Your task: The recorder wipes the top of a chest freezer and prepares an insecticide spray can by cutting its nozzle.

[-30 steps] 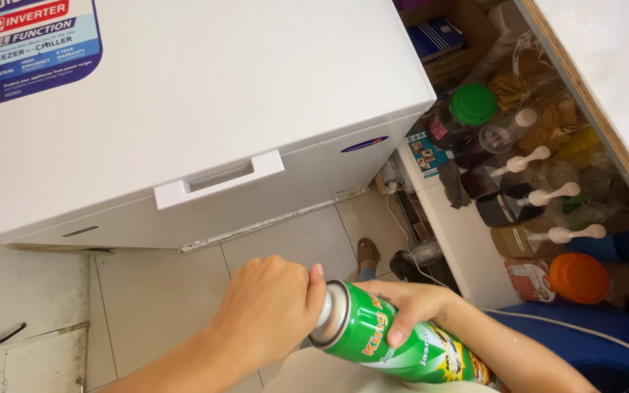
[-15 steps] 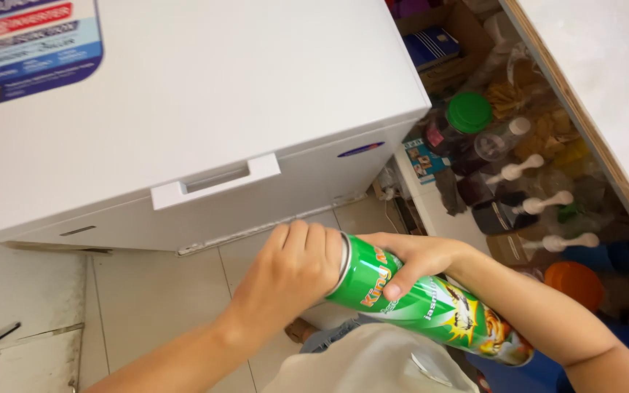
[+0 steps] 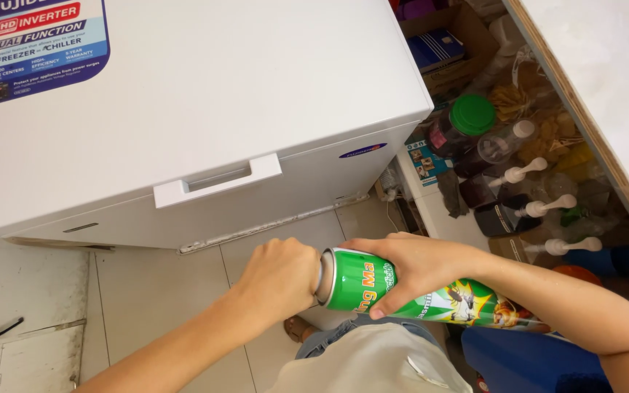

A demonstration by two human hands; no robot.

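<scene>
Head view, looking down: I see both hands working on a green spray can [image 3: 402, 295] held sideways in front of the body, above a tiled floor [image 3: 154, 291]. The right hand [image 3: 420, 266] wraps around the body of the can, fingers curled over the top and the thumb underneath, a firm but not tight hold. The left hand [image 3: 278, 276] is closed in a fist over the can's top end, covering whatever cap or nozzle is there; I cannot tell whether a cap is on, half off or already free inside that hand, because the fingers hide it completely. Only the metal rim of the can shows just beside the left palm.

As for progress, my judgement is that the work is at the top of the can: the can is picked up and steadied, and the left hand is gripping its end. Nothing shows the end freed and no spray is visible.

Behind the hands stands a white chest freezer [image 3: 198, 94] with its lid shut and the handle [image 3: 216, 180] untouched. To the right, a low shelf holds a green-lidded jar [image 3: 467, 120] and several pump bottles [image 3: 525, 175], well apart from the hands.
</scene>
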